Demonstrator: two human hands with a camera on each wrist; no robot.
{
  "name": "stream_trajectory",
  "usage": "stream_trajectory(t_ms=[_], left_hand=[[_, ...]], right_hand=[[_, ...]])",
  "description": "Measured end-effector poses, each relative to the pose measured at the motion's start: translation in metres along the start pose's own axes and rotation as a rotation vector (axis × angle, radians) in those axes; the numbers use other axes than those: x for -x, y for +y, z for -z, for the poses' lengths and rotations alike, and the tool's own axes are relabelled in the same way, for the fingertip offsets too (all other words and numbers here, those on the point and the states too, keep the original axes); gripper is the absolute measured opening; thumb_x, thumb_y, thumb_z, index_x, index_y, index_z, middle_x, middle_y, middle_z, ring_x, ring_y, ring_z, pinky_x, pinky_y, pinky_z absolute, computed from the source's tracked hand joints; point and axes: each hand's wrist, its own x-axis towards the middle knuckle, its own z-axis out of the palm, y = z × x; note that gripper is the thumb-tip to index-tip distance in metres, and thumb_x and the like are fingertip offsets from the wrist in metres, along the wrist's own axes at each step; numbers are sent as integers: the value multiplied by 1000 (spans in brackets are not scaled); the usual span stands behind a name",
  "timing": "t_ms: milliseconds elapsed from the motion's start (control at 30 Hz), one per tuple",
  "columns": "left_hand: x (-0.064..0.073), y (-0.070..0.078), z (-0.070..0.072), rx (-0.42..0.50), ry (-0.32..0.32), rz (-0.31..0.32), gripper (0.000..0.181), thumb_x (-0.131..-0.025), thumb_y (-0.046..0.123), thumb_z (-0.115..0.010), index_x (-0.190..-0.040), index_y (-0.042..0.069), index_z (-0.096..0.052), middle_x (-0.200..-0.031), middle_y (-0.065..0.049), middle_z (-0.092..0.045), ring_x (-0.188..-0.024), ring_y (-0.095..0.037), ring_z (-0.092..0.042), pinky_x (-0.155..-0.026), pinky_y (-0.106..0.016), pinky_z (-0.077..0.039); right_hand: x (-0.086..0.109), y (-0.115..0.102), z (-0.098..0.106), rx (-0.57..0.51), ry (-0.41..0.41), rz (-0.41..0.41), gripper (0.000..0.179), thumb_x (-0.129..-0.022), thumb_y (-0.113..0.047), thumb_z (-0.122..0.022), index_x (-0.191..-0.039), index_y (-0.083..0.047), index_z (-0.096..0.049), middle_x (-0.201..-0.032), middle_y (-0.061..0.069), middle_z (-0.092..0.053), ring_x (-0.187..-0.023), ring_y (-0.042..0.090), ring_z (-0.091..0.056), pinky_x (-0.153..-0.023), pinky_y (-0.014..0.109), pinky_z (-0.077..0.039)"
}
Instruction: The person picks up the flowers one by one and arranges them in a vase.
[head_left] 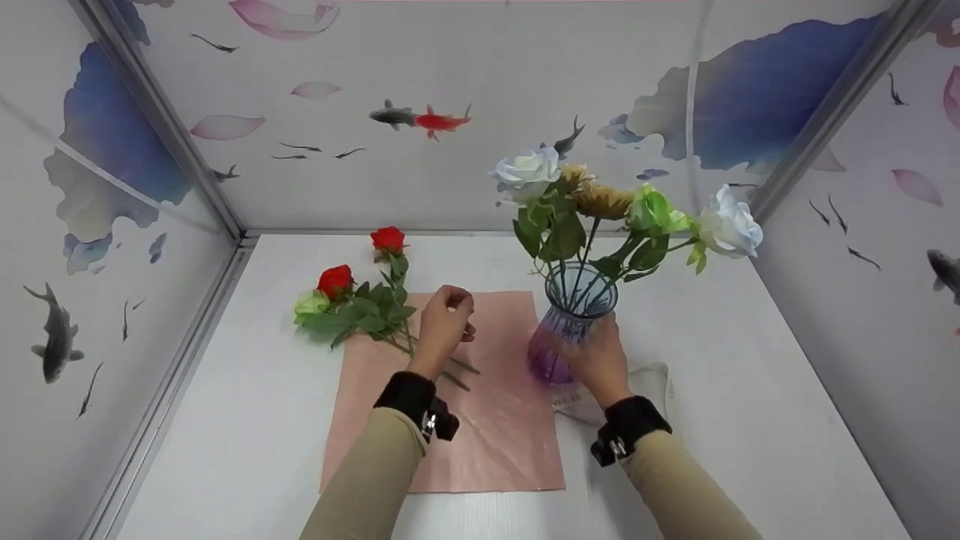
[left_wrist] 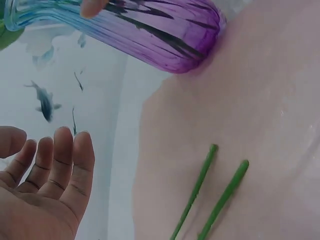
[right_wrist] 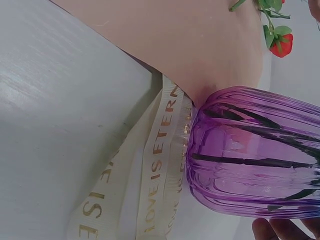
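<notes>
My right hand grips the purple-blue glass vase around its middle, at the right edge of a pink sheet. White roses, brownish-yellow flowers and a green flower stand in the vase, their dark stems visible through the glass. My left hand hovers over the sheet, fingers loosely bent and empty. Beside it lie red roses and a pale green flower, with leafy stems reaching onto the sheet. In the left wrist view two green stem ends rest below the vase.
A cream ribbon with gold lettering lies on the white table, next to the vase base. Printed panels with fish and petals enclose the table at the back and both sides.
</notes>
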Motion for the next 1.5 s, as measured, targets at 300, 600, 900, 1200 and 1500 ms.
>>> stream_trajectory(t_ms=[300,600,900,1200,1500], left_hand=[[-2,-20,25,-106,73,52,21,-106,19,-52,-121,6,-60,-97,-11,-57,-57,-20,-60,-61,-38,-58],[-1,-42,45,-157,134,73,24,-107,15,-49,-124,3,-61,-89,-12,-59,-57,-20,-55,-54,-30,-48],[1,-60,56,-316,220,86,26,-104,12,-52,-124,-1,-63,-108,-17,-65,-81,-25,-59,-75,-38,-48],[0,-65,58,-346,209,106,31,-103,11,-52,-129,-3,-61,-115,-20,-63,-87,-28,-59,-75,-40,-47],[2,-71,58,-257,183,209,34,-104,9,-51,-135,-4,-55,-96,-19,-64,-60,-24,-61,-58,-37,-53]], right_hand=[[0,0,0,7,2,-28,117,-75,-64,-83,-155,-5,-21,-147,23,-42,-139,39,-44,-115,56,-37],[0,0,-1,17,14,-1,118,-77,-63,-82,-155,-2,-20,-147,25,-42,-140,40,-43,-114,56,-38],[1,-1,-1,51,12,11,117,-78,-62,-82,-155,-1,-18,-148,28,-39,-140,42,-43,-115,57,-36],[1,-1,-1,50,7,-3,120,-77,-66,-80,-155,0,-18,-149,28,-39,-141,42,-42,-116,56,-36],[0,1,-2,22,11,-4,120,-76,-66,-82,-156,-4,-18,-151,26,-39,-142,41,-41,-116,56,-35]])
